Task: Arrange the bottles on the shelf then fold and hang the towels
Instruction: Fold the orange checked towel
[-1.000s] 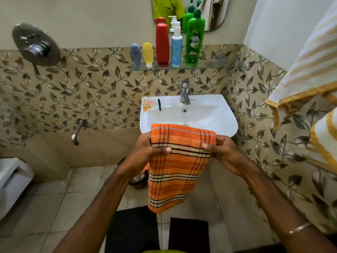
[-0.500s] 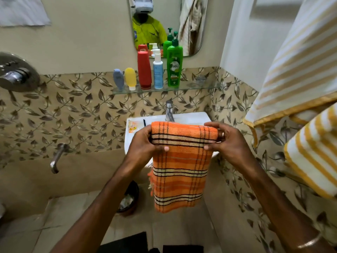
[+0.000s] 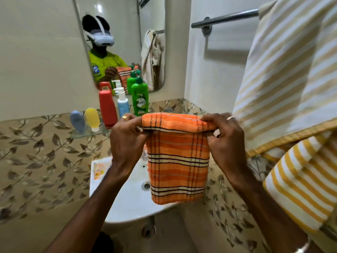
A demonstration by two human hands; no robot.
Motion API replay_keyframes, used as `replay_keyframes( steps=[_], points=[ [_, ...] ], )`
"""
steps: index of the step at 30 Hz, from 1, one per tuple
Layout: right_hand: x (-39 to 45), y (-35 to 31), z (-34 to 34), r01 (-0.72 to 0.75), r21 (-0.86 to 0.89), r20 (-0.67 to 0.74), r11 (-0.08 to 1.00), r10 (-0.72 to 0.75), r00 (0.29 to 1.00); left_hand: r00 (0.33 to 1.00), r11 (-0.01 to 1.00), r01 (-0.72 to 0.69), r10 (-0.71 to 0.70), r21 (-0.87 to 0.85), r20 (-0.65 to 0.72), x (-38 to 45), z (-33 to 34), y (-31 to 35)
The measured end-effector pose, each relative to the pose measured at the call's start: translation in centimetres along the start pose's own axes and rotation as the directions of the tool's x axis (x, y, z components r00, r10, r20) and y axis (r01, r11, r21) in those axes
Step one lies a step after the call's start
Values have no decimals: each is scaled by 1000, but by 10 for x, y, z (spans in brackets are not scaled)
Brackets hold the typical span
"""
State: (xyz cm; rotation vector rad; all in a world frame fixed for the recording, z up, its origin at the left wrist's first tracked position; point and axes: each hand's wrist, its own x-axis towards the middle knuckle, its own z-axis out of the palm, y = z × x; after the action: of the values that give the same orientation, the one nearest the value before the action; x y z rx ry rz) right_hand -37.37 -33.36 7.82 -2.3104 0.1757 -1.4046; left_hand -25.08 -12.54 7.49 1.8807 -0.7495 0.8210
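At the centre of the frame, both hands hold up a folded orange plaid towel (image 3: 177, 161) by its top fold. The left hand (image 3: 125, 143) pinches the towel's upper left corner, thumb in front and fingers curled over the fold; the right hand (image 3: 225, 141) grips the upper right corner the same way, with a ring showing on one finger. The towel spans the gap between the two hands and hangs straight down below them, its lower edge in front of the white sink (image 3: 127, 198).

Left of centre, just behind the left hand, a glass shelf (image 3: 87, 133) carries a row of bottles: a small blue bottle (image 3: 77, 121), a small yellow bottle (image 3: 92, 118), a tall red bottle (image 3: 108, 108), a white and blue pump bottle (image 3: 122, 104) and a green pump bottle (image 3: 140, 97). All stand upright, close beside one another.

In the upper right, a metal towel rail (image 3: 226, 18) is fixed to the wall, and a pale striped towel (image 3: 284, 79) hangs from it down the right side of the frame. Below that hangs a towel with bolder yellow stripes (image 3: 304, 185). A mirror (image 3: 124, 24) above the shelf reflects the person and the bottles.
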Motion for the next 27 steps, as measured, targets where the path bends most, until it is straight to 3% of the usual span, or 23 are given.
replay_keyframes(
  steps=[3,6,10,15,22,27],
  points=[
    [25,-2,-2,-1,-83,-71,997,-5,997,992,999,-51,53,17,-115,29,14,2],
    [45,-10,3,-39,-9,-144,999,37,989,983,984,-37,5,-173,-182,56,25,9],
    [65,-23,15,-95,143,-268,985,131,954,981,899,-43,-43,-435,-187,87,41,18],
    [98,-39,16,-9,234,-293,972,79,953,990,799,-110,37,-591,-135,131,59,27],
    [170,-59,16,102,42,-285,994,-86,955,977,627,-126,211,-769,12,215,81,50],
    [233,-64,10,144,-164,-262,976,-184,947,960,622,-190,279,-760,-13,286,108,73]
  ],
)
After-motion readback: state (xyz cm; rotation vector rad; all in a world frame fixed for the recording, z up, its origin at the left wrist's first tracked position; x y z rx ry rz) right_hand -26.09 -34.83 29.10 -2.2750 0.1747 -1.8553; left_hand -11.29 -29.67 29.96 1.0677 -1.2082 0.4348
